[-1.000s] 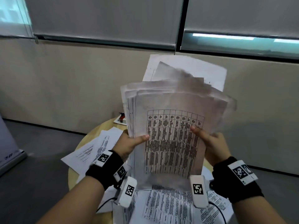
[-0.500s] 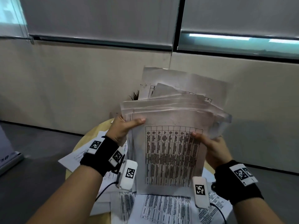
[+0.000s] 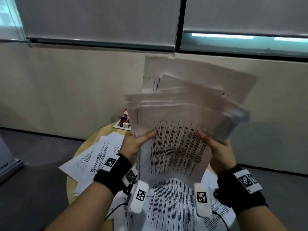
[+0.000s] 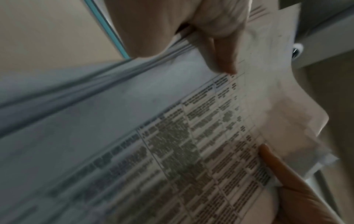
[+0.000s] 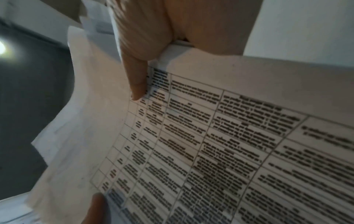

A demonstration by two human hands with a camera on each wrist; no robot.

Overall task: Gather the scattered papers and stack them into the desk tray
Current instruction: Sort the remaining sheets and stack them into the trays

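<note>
Both hands, left hand [image 3: 138, 144] and right hand [image 3: 218, 150], clamp the uneven stack [image 3: 183, 124] upright above the table [image 3: 86, 144], thumbs in front, squaring it seemingly; next, gather the loose sheets [image 3: 93, 157], though no tray shows.

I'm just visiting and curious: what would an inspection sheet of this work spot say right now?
Surface: round wooden table, partly covered by sheets.
Job's things: paper stack held upright above the table, top edges uneven; loose papers lie scattered on the table; desk tray not seen.
Clutter: small organizer with a white bottle at the table's far edge.
Grippers: left hand and right hand grip the stack's sides, thumbs on the front sheet.
Cables: thin black cables run from the wrist cameras.
Surroundings: beige wall, window blinds above, grey floor.
</note>
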